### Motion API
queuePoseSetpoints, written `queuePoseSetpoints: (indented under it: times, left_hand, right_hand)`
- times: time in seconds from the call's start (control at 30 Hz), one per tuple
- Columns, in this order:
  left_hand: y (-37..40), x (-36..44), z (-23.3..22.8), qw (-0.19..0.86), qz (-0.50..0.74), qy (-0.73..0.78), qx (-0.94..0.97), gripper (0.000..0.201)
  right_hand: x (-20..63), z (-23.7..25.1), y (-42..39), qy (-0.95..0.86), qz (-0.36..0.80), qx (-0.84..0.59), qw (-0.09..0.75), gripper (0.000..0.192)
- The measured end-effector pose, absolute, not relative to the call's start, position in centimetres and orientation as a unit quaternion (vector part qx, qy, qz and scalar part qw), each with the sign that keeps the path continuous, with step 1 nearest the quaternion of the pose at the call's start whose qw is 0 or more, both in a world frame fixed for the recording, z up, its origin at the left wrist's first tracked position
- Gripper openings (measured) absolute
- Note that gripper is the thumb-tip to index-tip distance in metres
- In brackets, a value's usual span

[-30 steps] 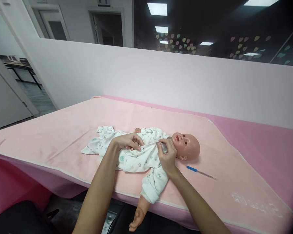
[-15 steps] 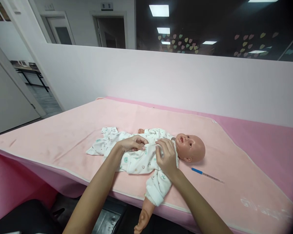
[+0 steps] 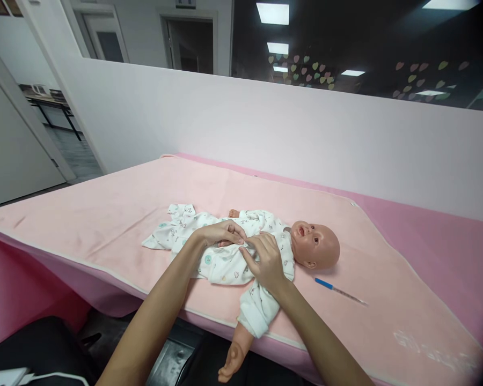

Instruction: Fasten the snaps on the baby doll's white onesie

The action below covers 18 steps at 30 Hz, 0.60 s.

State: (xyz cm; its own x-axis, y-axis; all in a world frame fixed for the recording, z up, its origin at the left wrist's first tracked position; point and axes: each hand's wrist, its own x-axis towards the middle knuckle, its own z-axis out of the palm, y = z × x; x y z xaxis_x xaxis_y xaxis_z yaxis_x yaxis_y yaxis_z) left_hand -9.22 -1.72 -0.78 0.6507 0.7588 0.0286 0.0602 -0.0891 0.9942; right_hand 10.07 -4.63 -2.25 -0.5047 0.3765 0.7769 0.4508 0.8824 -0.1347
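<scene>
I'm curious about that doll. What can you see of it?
The doll lies on its back on the pink cover, its bald, plastic-looking head toward the right of the picture and its mouth open. It wears a soft-looking white outfit with small prints. Its near arm reaches past the cover's edge; its far hand pokes from a sleeve. No feet show. The person's left hand and right hand meet at the outfit's front.

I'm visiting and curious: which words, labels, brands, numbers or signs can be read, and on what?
Nothing can be read.
Pink blanket: white lettering, too blurred.
Sign above doorway: cut off, too small.
Blanket's corner tag: too small.
Blue-ended stick: any markings too small.
</scene>
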Motion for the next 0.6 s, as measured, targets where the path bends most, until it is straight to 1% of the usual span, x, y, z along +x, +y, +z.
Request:
queuePoseSetpoints:
  times: [0.17, 0.33, 0.6]
  left_hand:
    - [-1.79, -9.21, -0.85, 0.600, 0.310, 0.307, 0.671, 0.024]
    - [-1.68, -9.32, -1.01, 0.594, 0.301, 0.308, 0.679, 0.029]
    - [-1.90, -9.08, -0.65, 0.580, 0.305, 0.322, 0.684, 0.026]
  right_hand:
    - [9.97, -2.27, -4.55, -0.856, -0.046, -0.255, 0.448, 0.010]
    - [9.93, -2.40, -4.44, -0.845, -0.038, -0.257, 0.468, 0.011]
    - [9.91, -2.40, -4.50, -0.842, -0.037, -0.255, 0.473, 0.009]
